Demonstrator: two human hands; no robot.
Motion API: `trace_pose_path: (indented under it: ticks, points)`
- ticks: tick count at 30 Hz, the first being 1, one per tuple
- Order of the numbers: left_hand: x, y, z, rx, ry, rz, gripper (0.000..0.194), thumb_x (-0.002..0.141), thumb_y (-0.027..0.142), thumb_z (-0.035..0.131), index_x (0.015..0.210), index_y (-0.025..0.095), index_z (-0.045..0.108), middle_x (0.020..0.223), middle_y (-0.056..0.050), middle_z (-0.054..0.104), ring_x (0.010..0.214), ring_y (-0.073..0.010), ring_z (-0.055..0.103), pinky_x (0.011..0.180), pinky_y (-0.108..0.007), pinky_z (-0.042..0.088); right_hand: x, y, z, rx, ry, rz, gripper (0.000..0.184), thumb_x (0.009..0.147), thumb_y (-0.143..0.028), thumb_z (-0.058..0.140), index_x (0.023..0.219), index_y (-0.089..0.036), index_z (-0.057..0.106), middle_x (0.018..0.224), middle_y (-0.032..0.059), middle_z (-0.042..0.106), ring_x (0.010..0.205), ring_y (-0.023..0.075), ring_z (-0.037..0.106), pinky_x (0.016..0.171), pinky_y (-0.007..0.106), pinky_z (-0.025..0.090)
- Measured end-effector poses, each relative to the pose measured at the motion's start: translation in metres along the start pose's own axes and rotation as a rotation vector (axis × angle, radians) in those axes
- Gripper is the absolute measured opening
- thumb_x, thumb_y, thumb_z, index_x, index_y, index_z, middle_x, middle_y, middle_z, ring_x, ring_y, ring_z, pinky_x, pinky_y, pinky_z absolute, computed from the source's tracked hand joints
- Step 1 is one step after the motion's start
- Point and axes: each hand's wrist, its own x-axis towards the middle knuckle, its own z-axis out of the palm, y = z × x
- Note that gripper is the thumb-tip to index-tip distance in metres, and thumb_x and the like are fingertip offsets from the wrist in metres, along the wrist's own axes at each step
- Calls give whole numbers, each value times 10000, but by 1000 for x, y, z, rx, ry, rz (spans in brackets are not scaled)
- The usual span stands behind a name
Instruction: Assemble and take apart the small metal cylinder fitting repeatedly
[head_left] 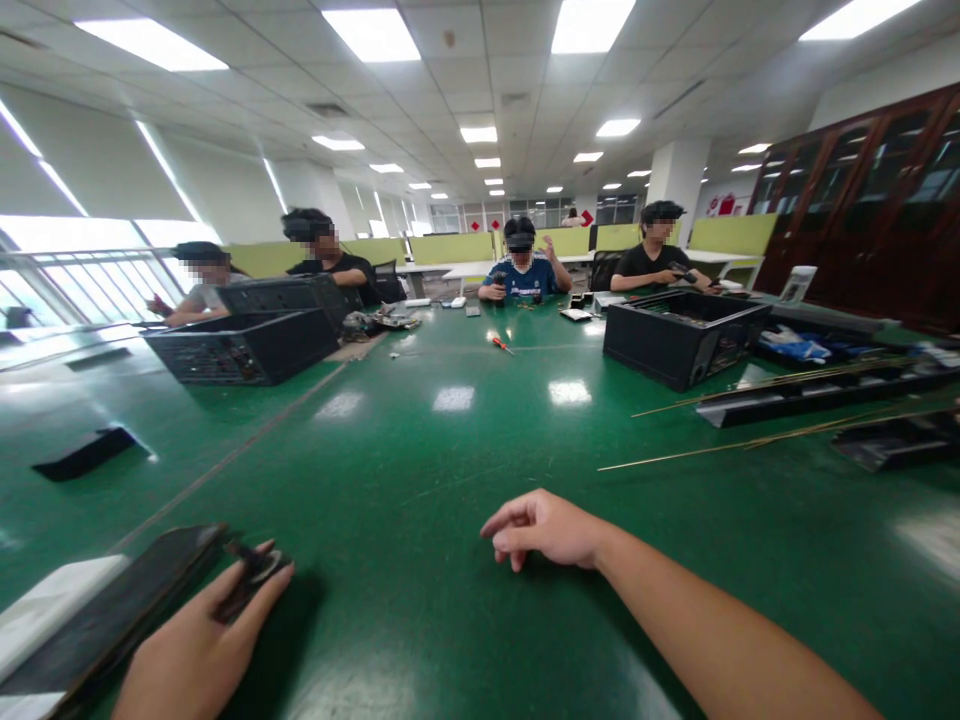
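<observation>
At the lower left, my left hand [191,640] is closed around a small dark part [255,578] with a light, rounded face; its exact kind is blurred. Beside that hand lies a long dark flat panel [124,610], with a white slab [56,605] along its far side. My right hand [544,530] hangs low over the green table [420,450], palm down, its fingers loosely bent and apart. Nothing shows in it. Further off on the tabletop is a screwdriver [502,345] with an orange-red handle.
Black computer cases stand at left [247,345] and right [679,335]. Thin brass-coloured rods [720,447] and a long black metal channel [795,398] lie to the right. A bent black plate [86,453] rests at left. Several people sit around the table's far side.
</observation>
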Motion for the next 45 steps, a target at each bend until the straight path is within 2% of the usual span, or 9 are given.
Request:
trace_pose_path:
  ticks: [3, 6, 10, 14, 19, 24, 30, 40, 45]
  points:
    - [16, 75, 0, -169, -79, 36, 484, 764, 570, 566, 1090, 236, 695, 804, -49, 776, 716, -304, 731, 751, -459, 593, 1, 1, 1, 7, 44, -6, 431, 739, -391, 762, 1058, -111, 692, 765, 28, 684, 559, 94, 594, 606, 247, 454]
    - [27, 142, 25, -420, -188, 220, 514, 740, 525, 637, 1143, 207, 666, 978, -71, 764, 879, -280, 726, 889, -430, 564, 4, 4, -1, 13, 157, -68, 437, 767, -328, 718, 1139, -111, 644, 744, 3, 656, 526, 83, 572, 578, 237, 447]
    - [26, 191, 74, -569, -339, 430, 400, 755, 365, 685, 1119, 203, 648, 1019, -62, 736, 906, -236, 705, 834, -372, 573, 9, 11, -11, -78, 409, -165, 544, 742, -212, 682, 1260, -154, 528, 824, -15, 620, 524, 74, 557, 528, 217, 427]
    - [15, 194, 101, -615, -390, 595, 264, 758, 257, 706, 1017, 215, 669, 966, -36, 701, 895, -199, 670, 804, -330, 549, 12, 18, -19, -236, 540, -212, 593, 717, -148, 669, 1276, -218, 483, 984, 9, 614, 541, 56, 539, 524, 210, 425]
    - [8, 186, 102, -646, -400, 740, 267, 753, 163, 708, 1012, 226, 686, 991, -34, 678, 935, -184, 646, 850, -317, 512, 10, 20, -14, -266, 529, -210, 594, 701, -130, 674, 1256, -240, 495, 1072, 25, 582, 582, 53, 543, 550, 207, 437]
    - [3, 185, 102, -679, -421, 749, 287, 773, 146, 695, 1046, 236, 696, 1009, -41, 690, 937, -180, 653, 858, -314, 511, 6, 16, -10, -294, 518, -215, 450, 710, -133, 654, 1144, -204, 562, 974, 12, 592, 599, 69, 527, 555, 205, 427]
    - [1, 184, 104, -699, -396, 728, 299, 768, 133, 710, 1049, 233, 692, 1010, -38, 683, 951, -177, 647, 866, -309, 505, 4, 14, -10, -433, 548, -202, 278, 737, -172, 661, 1014, -177, 632, 713, -25, 595, 565, 99, 502, 542, 214, 407]
    - [-2, 186, 105, -739, -392, 735, 246, 792, 170, 711, 1029, 231, 694, 1004, -42, 688, 947, -176, 649, 863, -310, 512, 4, 10, -7, -461, 572, -281, 177, 805, -253, 652, 960, -184, 702, 885, 31, 706, 783, 165, 642, 709, 261, 487]
    - [-2, 187, 102, -700, -362, 695, 277, 780, 160, 722, 1043, 239, 693, 1002, -31, 688, 944, -175, 651, 860, -304, 515, 4, 8, -11, -547, 636, -297, 170, 809, -267, 662, 943, -185, 729, 864, 32, 709, 743, 159, 632, 676, 256, 470]
